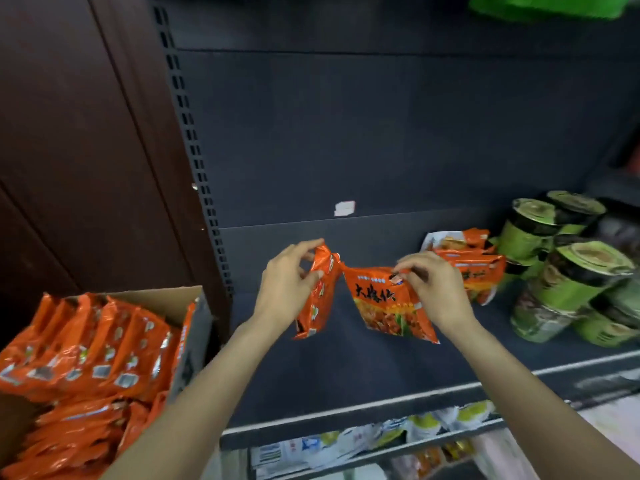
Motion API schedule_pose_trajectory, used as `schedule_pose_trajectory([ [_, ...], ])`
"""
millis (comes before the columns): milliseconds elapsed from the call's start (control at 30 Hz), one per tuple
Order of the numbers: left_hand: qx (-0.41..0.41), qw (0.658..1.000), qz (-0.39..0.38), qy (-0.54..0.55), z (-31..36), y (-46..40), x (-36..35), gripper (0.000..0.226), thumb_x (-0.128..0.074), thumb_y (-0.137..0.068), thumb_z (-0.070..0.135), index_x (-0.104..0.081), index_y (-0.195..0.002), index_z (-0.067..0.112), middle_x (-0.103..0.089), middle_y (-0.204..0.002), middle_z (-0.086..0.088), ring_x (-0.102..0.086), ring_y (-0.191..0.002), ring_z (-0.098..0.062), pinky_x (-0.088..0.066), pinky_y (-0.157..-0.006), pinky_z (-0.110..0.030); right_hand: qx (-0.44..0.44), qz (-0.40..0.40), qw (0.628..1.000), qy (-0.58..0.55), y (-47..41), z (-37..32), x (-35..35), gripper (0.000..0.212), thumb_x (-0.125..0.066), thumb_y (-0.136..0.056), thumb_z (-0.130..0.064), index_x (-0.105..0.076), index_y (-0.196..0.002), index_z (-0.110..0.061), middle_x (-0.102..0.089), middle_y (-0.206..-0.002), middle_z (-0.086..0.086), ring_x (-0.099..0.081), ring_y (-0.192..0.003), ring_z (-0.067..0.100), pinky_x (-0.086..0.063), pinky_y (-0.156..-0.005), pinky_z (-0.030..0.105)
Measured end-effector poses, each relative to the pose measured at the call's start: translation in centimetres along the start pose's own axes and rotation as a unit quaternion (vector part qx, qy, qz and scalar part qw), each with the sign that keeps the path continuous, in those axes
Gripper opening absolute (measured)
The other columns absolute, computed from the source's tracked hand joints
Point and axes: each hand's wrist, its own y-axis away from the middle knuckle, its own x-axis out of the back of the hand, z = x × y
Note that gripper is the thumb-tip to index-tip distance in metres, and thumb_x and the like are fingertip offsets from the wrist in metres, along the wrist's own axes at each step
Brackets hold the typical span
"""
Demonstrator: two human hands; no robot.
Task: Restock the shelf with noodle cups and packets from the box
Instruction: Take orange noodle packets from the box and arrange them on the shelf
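Left hand (287, 289) and right hand (434, 292) each pinch a packet over the shelf (346, 368); few stacked there, box (187, 327) beside it's mostly full.

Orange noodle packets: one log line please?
left hand: holds orange noodle packet | right hand: pinches second orange packet | over dark shelf

Only thing readable is the big black brush lettering showing on the orange packet (389, 303), looks like 大骨任 or similar; every other label is blurring out.
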Motion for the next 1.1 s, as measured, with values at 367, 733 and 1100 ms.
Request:
schedule_pose_trajectory([
  [367,0.056,0.997,-0.036,0.025,7.2,-2.6,-17.2,0.049,-0.067,-0.085,0.01,-0.053,-0.129,0.028,-0.059,-0.107,0.008,-0.059,-0.088,-0.006,-0.05,-0.076,-0.02,-0.028,-0.024,0.999,0.027,-3.2,16.6,9.5,0.03,-0.059,-0.081,0.011,-0.072,-0.078,-0.016,-0.066,-0.094,0.002,-0.059,-0.083,0.013,-0.036,-0.07,0.012],
  [733,0.066,0.993,-0.088,-0.032,7.3,-5.5,-20.8,0.046,-0.066,-0.086,0.014,-0.053,-0.128,0.03,-0.06,-0.108,0.008,-0.064,-0.085,-0.011,-0.057,-0.078,-0.035,-0.021,-0.007,0.998,0.06,-7.9,20.2,8.9,0.026,-0.056,-0.084,0.01,-0.073,-0.082,-0.01,-0.06,-0.102,0.006,-0.053,-0.085,0.008,-0.029,-0.076,0.003],
  [1100,0.091,0.989,-0.103,-0.054,6.0,-6.1,-21.6,0.047,-0.066,-0.086,0.016,-0.053,-0.129,0.029,-0.061,-0.11,0.006,-0.064,-0.086,-0.014,-0.056,-0.079,-0.036,0.004,-0.073,0.981,0.177,-9.2,20.4,6.0,0.053,-0.063,-0.087,-0.011,-0.045,-0.136,-0.019,-0.048,-0.127,0.004,-0.042,-0.119,0.022,-0.038,-0.099,0.031],
])
